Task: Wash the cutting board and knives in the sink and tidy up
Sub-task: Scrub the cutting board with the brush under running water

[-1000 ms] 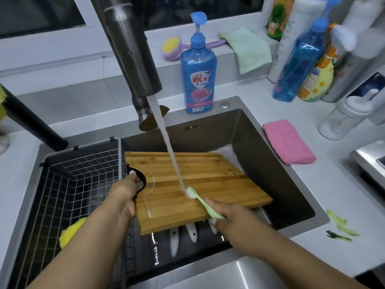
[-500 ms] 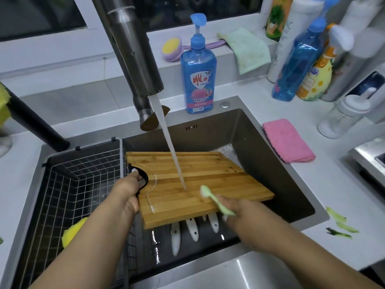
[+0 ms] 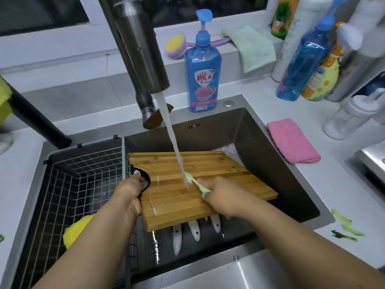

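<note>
My left hand (image 3: 133, 191) grips rectangular bamboo cutting board (image 3: 208, 197) by left-edge handle hole; my right hand (image 3: 220, 198) clenches pale green brush (image 3: 194, 181) under tap stream; board's near edge overhangs white knife handles (image 3: 194, 230).

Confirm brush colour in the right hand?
Light green brush, held by the right hand; head view.

The light over my sink is cool, even and bright, falling from above; the window glass behind is black. My forearms throw soft shadows onto the wet steel sink floor (image 3: 270, 184), and the white stone counter (image 3: 312, 188) glares pale. The wide lens bends the window sill and stretches the grey metal tap (image 3: 137, 49) huge and slightly soft. The bottles at the upper right edge smear with blur.
</note>
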{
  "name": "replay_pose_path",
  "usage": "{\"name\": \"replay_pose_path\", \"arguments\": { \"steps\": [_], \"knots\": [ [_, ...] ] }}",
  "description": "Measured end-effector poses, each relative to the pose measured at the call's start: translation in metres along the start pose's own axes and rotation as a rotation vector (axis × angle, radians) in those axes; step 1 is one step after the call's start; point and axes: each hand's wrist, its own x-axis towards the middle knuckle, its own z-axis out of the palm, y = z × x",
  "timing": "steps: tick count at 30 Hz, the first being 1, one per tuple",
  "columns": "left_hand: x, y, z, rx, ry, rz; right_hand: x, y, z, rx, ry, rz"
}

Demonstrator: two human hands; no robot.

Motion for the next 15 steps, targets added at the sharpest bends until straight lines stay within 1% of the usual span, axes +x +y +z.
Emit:
{"name": "replay_pose_path", "arguments": {
  "steps": [2,4,6,7,11,13,15],
  "knots": [
    [0.000,0.001,0.000,-0.006,0.006,0.007,0.026,-0.005,-0.002,-0.064,0.052,-0.001],
    [0.001,0.000,-0.001,-0.018,0.011,0.006,0.044,-0.004,-0.011,-0.105,0.101,0.086],
    [0.003,0.001,-0.002,-0.043,0.011,-0.001,0.046,-0.003,-0.018,-0.160,0.088,0.138],
    [0.004,0.001,-0.002,-0.051,0.010,-0.003,0.041,-0.005,-0.017,-0.162,0.067,0.127],
    [0.004,0.003,0.000,-0.059,0.001,-0.014,0.024,-0.035,0.008,-0.060,-0.004,-0.048],
    [0.005,0.002,0.000,-0.070,0.002,-0.026,0.036,-0.044,0.013,-0.074,0.008,-0.048],
    [0.007,0.001,-0.001,-0.069,0.005,-0.032,0.052,-0.042,0.005,-0.132,0.068,0.025]
  ]
}}
